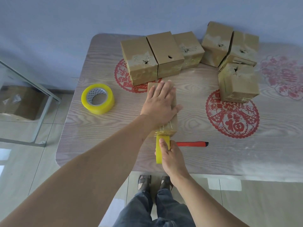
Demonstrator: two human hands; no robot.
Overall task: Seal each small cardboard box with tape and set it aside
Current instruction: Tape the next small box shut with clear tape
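- Wood-grain table (101,128) with red paper-cut decals is standing against a pale blue wall, and the box being sealed (172,122) is lying on it just in front of the person, near the front edge.
- That small cardboard box is being pinned flat by the left hand (161,102), fingers straight and spread over its top, palm pressing down and gripping nothing.
- At the box's near end a strip of tape is already bunching into wrinkles where it is wrapping over the edge.
- Just below that end, the right hand (172,158) is grasping a yellow tape roll (160,149) held on edge, thumb lying along its face, with the tape running up onto the box.
- To do this step well, the person is likely needing to keep the tape taut and in line with the seam while the left palm is smoothing it down, so the wrinkles are not spreading.
- A red utility knife (191,143) is lying just to the right of the roll, within easy reach for cutting the strip.
- A second, larger yellow tape roll (97,98) is lying flat well to the left.
- Six more cardboard boxes (164,54) are crowding the far part of the table, several showing torn holes and scuffed patches; whether they are awaiting tape cannot be told.
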